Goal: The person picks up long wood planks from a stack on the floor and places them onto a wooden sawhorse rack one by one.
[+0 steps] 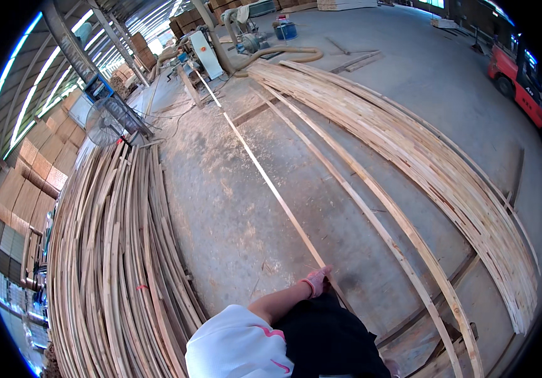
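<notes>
A long, narrow wooden strip (268,179) runs from the far machine (186,58) toward my body. My left hand (317,281), in a pinkish glove, is closed around this strip near its close end. Past the hand, the strip continues beside my black clothing. At the lower edge, a small pinkish patch next to the clothing may be part of my right hand (392,366); its fingers are hidden. Two separate long boards (372,179) lie to the right of the held strip.
Rough strips form a big pile (117,252) on the left, below a standing fan (105,120). A neat stack of pale strips (397,142) curves along the right. Sawdust (220,138) covers part of the floor. A red forklift (518,82) stands far right.
</notes>
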Action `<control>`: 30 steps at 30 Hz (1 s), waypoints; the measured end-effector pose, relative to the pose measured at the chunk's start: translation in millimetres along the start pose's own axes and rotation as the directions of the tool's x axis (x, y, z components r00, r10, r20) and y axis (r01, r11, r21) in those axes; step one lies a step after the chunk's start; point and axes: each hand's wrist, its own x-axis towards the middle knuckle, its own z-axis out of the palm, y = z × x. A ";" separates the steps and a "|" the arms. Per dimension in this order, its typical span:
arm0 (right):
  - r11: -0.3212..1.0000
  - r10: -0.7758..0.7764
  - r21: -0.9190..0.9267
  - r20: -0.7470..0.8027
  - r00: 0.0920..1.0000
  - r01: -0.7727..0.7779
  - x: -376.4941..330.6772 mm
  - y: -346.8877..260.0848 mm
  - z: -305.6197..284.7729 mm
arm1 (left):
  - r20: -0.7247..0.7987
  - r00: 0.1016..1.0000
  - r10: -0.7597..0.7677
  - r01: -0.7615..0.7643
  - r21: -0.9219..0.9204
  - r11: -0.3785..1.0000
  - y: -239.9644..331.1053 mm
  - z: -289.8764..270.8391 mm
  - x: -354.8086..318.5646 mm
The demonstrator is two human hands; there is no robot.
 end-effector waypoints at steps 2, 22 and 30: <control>0.996 0.006 0.092 0.059 0.998 -0.011 -19.5 -75.0 -55.3 | 0.250 0.947 -0.204 0.210 0.003 0.978 -12.0 -5.0 -4.8; 0.935 -0.102 0.319 -0.180 0.978 0.156 1.8 6.4 -71.4 | 0.489 0.841 -0.230 0.114 0.256 0.960 -32.1 8.2 -41.0; 0.907 0.407 0.102 -0.464 0.786 -0.410 -125.4 139.4 -71.0 | 0.655 0.712 -0.253 -0.010 0.370 0.929 11.5 5.2 -75.4</control>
